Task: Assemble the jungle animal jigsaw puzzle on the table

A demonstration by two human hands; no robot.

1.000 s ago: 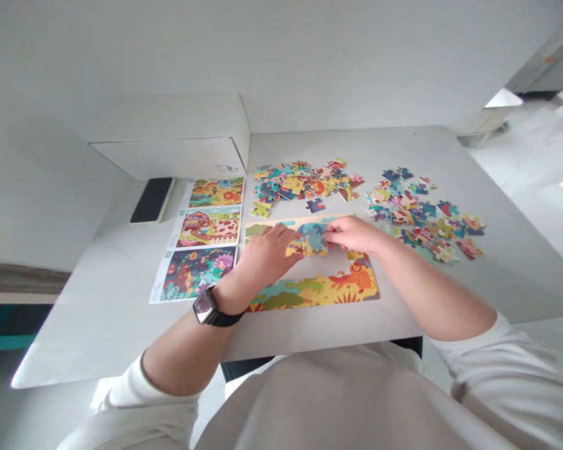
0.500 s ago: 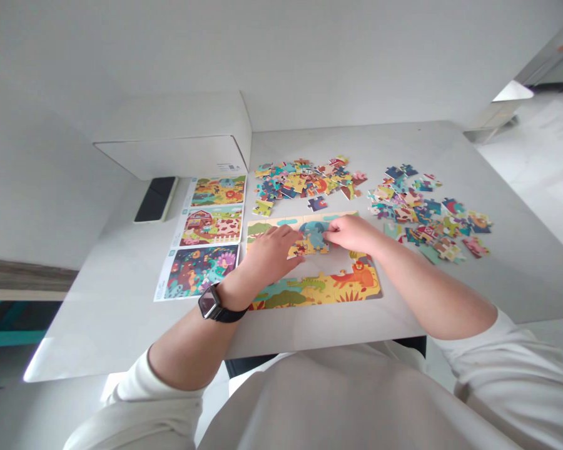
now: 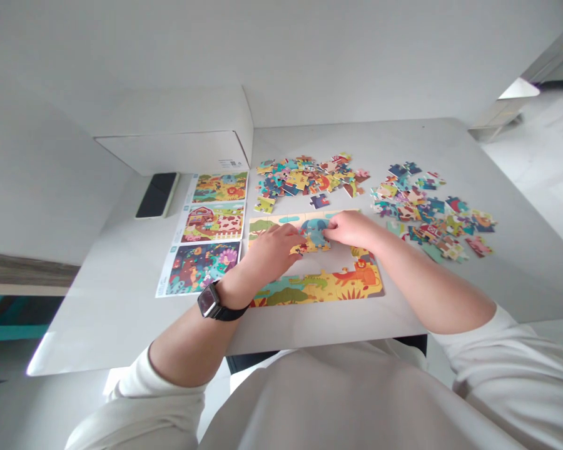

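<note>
With twelve o'clock lying farthest from the person, the rectangular, partly assembled cardboard puzzle in yellow, green and blue (image 3: 319, 290) sits at the middle of the smooth pale-grey surface (image 3: 107, 294). Its border frames a hollow where the surface shows through; a blue elephant section (image 3: 315, 229) juts into this hollow from the twelve o'clock side.

The left hand (image 3: 274, 249), with a black-strapped smartwatch (image 3: 209, 301) at its wrist, covers the nine o'clock end of the puzzle, its grip apart, thumb spread from the fingers. The right hand (image 3: 349, 228) reaches in from four o'clock; its fingertips gather at the elephant section's three o'clock edge, but whether that grip clamps a piece cannot be told.

A slim strip of surface separates the puzzle from the surface's near edge at six o'clock. At twelve, one dark-blue loose piece (image 3: 319, 200) lies just beyond the border, before a multicoloured heap of cardboard pieces (image 3: 303, 177). A second, scattered multicoloured heap (image 3: 426, 212) spreads toward two o'clock, near the right forearm, with a narrow lane between the heaps. Wider room opens toward eight o'clock and beyond the second heap at three. A white sheet with three colourful printed scenes (image 3: 206, 225) lies at ten, close beside the puzzle, bounding sideways room there; past it are a black-screened phone (image 3: 157, 195) and a white cardboard box (image 3: 173, 150).
</note>
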